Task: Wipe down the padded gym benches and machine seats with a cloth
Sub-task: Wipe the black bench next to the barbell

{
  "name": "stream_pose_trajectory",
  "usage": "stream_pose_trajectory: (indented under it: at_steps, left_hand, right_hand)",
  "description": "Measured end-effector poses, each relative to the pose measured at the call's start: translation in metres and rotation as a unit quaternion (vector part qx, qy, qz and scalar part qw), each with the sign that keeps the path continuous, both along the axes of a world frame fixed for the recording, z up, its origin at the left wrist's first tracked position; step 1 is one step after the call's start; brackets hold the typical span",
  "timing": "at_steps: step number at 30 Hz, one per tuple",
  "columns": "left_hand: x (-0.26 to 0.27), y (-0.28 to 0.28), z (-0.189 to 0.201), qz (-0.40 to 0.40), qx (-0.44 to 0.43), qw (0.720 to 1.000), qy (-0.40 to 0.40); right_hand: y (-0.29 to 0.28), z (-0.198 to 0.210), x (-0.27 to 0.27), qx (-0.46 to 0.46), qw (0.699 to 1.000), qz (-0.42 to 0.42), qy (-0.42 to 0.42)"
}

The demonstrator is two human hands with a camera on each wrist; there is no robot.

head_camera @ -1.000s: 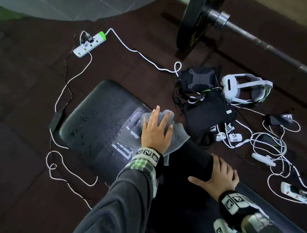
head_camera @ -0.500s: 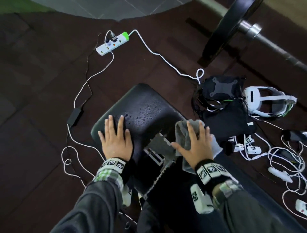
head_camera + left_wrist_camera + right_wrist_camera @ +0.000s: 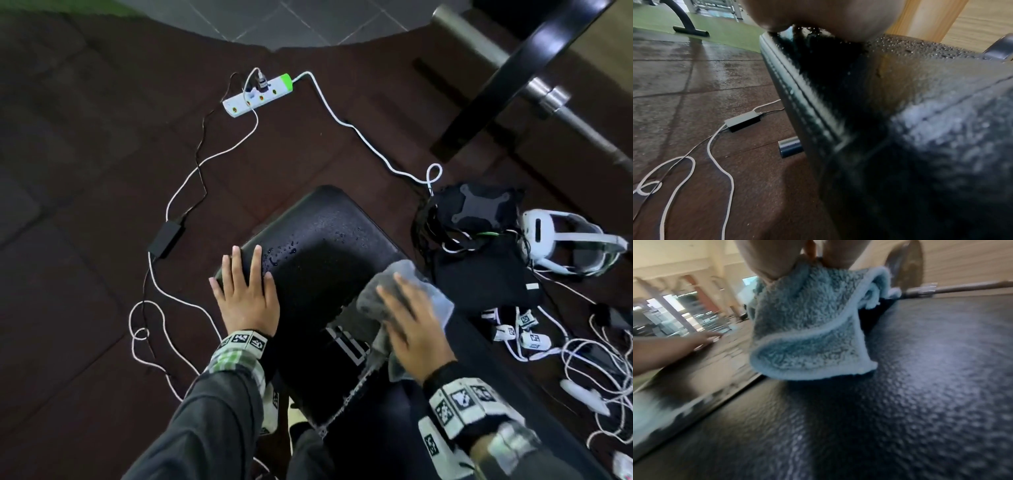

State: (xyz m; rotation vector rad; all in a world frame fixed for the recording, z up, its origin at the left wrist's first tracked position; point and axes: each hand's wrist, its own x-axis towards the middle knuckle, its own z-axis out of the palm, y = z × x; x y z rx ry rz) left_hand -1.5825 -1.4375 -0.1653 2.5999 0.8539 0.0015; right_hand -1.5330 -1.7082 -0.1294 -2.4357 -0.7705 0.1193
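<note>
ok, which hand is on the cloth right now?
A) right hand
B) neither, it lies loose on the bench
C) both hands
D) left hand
A: the right hand presses the blue-grey cloth onto the bench pad, while the left hand lies flat on the bare pad near its left edge, apart from the cloth.

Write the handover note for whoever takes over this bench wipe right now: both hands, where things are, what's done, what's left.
Left hand: flat, fingers straight, bracing the bench pad at its left edge.
Right hand: pressing the blue-grey cloth onto the pad's right side; blurred.
Done: cannot tell for certain.
Left: water droplets sit on the pad's far end beyond the left fingers; wipe there.
</note>
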Motion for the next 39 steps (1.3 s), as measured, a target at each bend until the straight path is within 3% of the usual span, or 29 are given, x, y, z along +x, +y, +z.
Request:
stream_pose_trajectory:
  at_steps: [2, 4, 7, 11, 15, 19, 24, 28, 30, 31, 33, 34, 37, 39]
  left_hand:
    - [-0.001, -0.001, -0.003, 0.001, 0.004, 1.0, -0.011]
    - [-0.003, -0.002, -0.005, 0.001, 0.014, 1.0, -0.025]
    - [-0.003, -0.004, -0.007, 0.002, 0.022, 0.999, -0.034]
    - [-0.004, -0.005, -0.008, 0.004, 0.031, 0.999, -0.041]
    - [-0.004, -0.005, -0.009, 0.009, 0.026, 0.999, -0.039]
    - [-0.003, -0.005, -0.009, 0.009, 0.025, 0.999, -0.039]
    - [-0.003, -0.005, -0.008, 0.009, 0.021, 0.999, -0.04]
    - [-0.005, -0.004, -0.008, 0.011, 0.024, 0.999, -0.046]
    - [-0.005, -0.005, -0.008, 0.01, 0.028, 0.999, -0.046]
    - [-0.005, -0.005, -0.008, 0.009, 0.03, 0.998, -0.045]
    - [-0.005, -0.005, -0.008, 0.01, 0.031, 0.998, -0.044]
    - [-0.005, -0.005, -0.008, 0.01, 0.032, 0.998, -0.044]
    - [-0.005, -0.006, -0.008, 0.013, 0.032, 0.998, -0.043]
    - [-0.004, -0.006, -0.007, 0.014, 0.031, 0.999, -0.039]
  right_hand:
    - [0.009, -0.007, -0.009, -0.068, 0.996, 0.065, 0.005]
    - [0.009, -0.01, -0.015, -0.126, 0.99, 0.067, 0.007]
    - [0.012, -0.007, -0.015, -0.098, 0.991, 0.091, -0.01]
    - [0.033, -0.011, 0.004, -0.12, 0.967, 0.2, -0.1]
    - [0.051, -0.016, 0.033, -0.154, 0.956, 0.236, -0.084]
    - [0.059, -0.016, 0.058, -0.155, 0.961, 0.219, -0.062]
    - [0.046, -0.008, 0.076, -0.115, 0.992, 0.058, 0.015]
    - [0.02, -0.007, 0.054, -0.101, 0.994, -0.003, 0.04]
    - [0.018, -0.005, 0.032, -0.088, 0.994, 0.019, 0.057]
    - [0.02, -0.006, 0.022, -0.102, 0.991, 0.072, 0.04]
    - [0.03, -0.012, 0.01, -0.189, 0.955, 0.229, -0.022]
    - [0.038, -0.013, 0.008, -0.213, 0.943, 0.254, -0.028]
    - [0.069, -0.01, 0.029, -0.169, 0.967, 0.187, -0.035]
    - [0.082, -0.008, 0.051, -0.173, 0.968, 0.176, -0.043]
